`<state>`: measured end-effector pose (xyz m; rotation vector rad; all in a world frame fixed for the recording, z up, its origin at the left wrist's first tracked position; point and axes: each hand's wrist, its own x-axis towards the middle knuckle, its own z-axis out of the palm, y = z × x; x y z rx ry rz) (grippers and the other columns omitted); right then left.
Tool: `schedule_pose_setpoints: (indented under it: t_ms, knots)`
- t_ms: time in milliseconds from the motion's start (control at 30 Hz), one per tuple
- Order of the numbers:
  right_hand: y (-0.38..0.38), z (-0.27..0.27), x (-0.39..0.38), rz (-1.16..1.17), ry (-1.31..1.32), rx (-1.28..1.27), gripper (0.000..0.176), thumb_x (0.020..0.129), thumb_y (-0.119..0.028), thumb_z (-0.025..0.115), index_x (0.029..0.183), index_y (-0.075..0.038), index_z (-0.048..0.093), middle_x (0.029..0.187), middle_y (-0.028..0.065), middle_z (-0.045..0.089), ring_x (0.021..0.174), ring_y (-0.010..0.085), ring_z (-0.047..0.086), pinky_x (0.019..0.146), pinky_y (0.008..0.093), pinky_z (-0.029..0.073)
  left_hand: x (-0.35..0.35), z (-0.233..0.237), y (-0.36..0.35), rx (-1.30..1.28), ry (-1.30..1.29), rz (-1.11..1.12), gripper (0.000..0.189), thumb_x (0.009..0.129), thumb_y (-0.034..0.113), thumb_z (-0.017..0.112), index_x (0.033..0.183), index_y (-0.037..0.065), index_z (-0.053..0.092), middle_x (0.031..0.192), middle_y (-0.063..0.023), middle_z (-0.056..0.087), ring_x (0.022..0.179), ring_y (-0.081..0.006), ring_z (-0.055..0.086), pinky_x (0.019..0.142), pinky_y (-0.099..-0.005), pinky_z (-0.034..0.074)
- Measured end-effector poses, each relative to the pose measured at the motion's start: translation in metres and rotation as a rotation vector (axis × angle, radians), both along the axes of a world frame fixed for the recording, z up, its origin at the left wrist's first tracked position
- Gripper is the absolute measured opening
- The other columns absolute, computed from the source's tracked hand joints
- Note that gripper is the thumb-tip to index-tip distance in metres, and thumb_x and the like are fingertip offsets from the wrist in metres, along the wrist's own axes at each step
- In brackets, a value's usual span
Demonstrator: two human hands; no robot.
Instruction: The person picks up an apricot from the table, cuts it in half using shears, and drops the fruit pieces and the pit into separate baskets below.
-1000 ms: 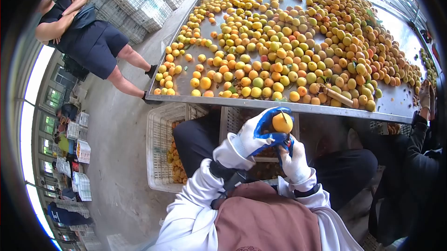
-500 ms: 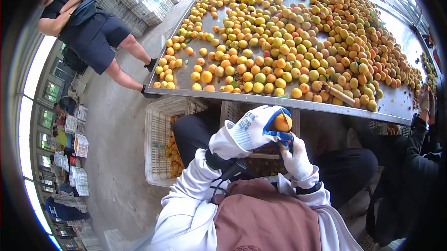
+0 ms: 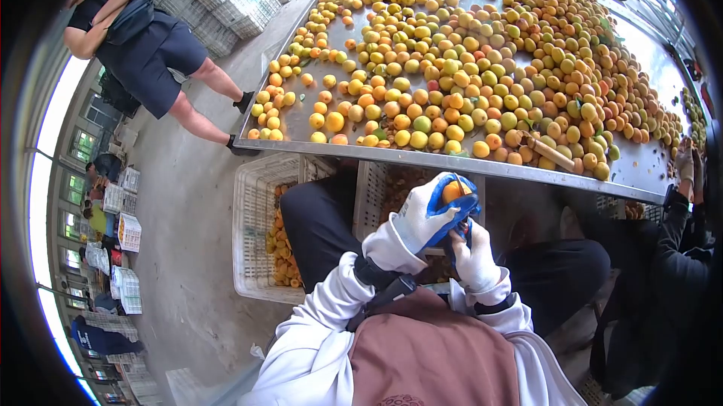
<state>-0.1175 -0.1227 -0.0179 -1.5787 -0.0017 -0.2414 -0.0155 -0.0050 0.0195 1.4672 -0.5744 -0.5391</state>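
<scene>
My left hand (image 3: 423, 216), in a white glove with a blue palm, is closed around an orange-yellow apricot (image 3: 451, 193) just below the metal table's near edge. My right hand (image 3: 476, 257), also gloved, grips a small knife (image 3: 462, 184) whose thin dark blade lies against the fruit; its handle is mostly hidden by the fingers. How deep the blade sits cannot be made out. Loose apricots (image 3: 467, 74) in yellow, green and orange cover much of the table beyond my hands.
The metal table rim (image 3: 422, 159) runs across in front of me. A white crate (image 3: 248, 236) with apricots stands at left, another crate (image 3: 367, 195) beneath my hands. A person (image 3: 154, 52) stands at left; another person's gloved hands (image 3: 687, 165) are at right.
My left hand has rolled over, bringing its blue fingers across the front of the apricot. The left forearm has shifted right, and my right hand has stayed close beside it.
</scene>
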Motion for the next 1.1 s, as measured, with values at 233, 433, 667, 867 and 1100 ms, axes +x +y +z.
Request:
schedule_pose_setpoints:
  t_ms: [233, 433, 667, 867, 1100]
  knots:
    - [-0.004, -0.007, -0.005, 0.281, 0.411, 0.839, 0.021, 0.101, -0.025, 0.054, 0.099, -0.005, 0.06, 0.078, -0.0008, 0.055, 0.058, 0.0081, 0.049, 0.051, 0.0245, 0.042, 0.02, -0.008, 0.002, 0.121, -0.232, -0.106, 0.034, 0.093, 0.019, 0.07, 0.116, -0.003, 0.059, 0.098, -0.0104, 0.07, 0.089, -0.0134, 0.067, 0.081, -0.0272, 0.055]
    - [-0.008, -0.02, 0.0, 0.343, 0.37, 0.908, 0.031, 0.1, -0.033, 0.059, 0.11, -0.004, 0.062, 0.081, -0.0004, 0.058, 0.06, 0.0074, 0.052, 0.052, 0.0226, 0.044, 0.019, -0.017, 0.0, -0.151, 0.223, -0.138, 0.035, 0.098, 0.018, 0.062, 0.125, -0.004, 0.055, 0.107, -0.016, 0.069, 0.1, -0.0254, 0.068, 0.09, -0.0364, 0.055]
    - [-0.021, -0.004, 0.01, -0.204, 0.291, 0.751, 0.024, 0.103, -0.022, 0.054, 0.116, -0.003, 0.059, 0.067, -0.0009, 0.053, 0.048, 0.007, 0.048, 0.043, 0.0228, 0.04, 0.014, -0.033, 0.022, -0.619, 0.695, -0.028, 0.046, 0.1, 0.031, 0.049, 0.135, 0.002, 0.051, 0.126, -0.0191, 0.063, 0.077, -0.0254, 0.067, 0.072, -0.0412, 0.056]
    - [-0.03, 0.003, 0.007, -0.202, 0.066, 0.575, 0.028, 0.102, -0.029, 0.056, 0.106, -0.001, 0.06, 0.074, 0.0048, 0.056, 0.054, 0.0129, 0.054, 0.047, 0.0274, 0.045, 0.01, -0.051, 0.026, -0.593, 0.811, -0.09, 0.046, 0.097, 0.03, 0.051, 0.134, 0.003, 0.053, 0.125, -0.0175, 0.064, 0.053, -0.0149, 0.047, 0.054, -0.0304, 0.04]
    - [-0.076, 0.02, -0.004, -0.253, -0.302, 0.904, 0.031, 0.104, -0.032, 0.051, 0.106, -0.001, 0.056, 0.073, 0.0026, 0.046, 0.053, 0.0099, 0.041, 0.043, 0.0266, 0.036, 0.001, -0.051, 0.037, -0.286, 0.728, 0.025, 0.037, 0.098, 0.022, 0.055, 0.129, 0.002, 0.056, 0.112, -0.0108, 0.066, 0.069, -0.0141, 0.057, 0.06, -0.0282, 0.048]
